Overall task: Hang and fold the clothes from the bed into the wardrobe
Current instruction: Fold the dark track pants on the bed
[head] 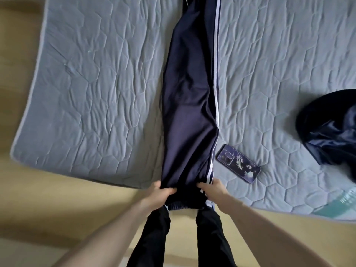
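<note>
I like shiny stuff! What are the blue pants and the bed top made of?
The pants look like smooth, slightly shiny synthetic knit, probably polyester: light glints along their folds. The mattress top looks like matte quilted fabric, stitched in hexagons and puckered.

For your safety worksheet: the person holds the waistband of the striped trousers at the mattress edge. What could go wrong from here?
1. The phone lies right beside the navy trousers; folding or dragging them might sweep it off the mattress.
2. The left hand and right hand grip only the waistband, so the long legs may bunch and crease.
</note>
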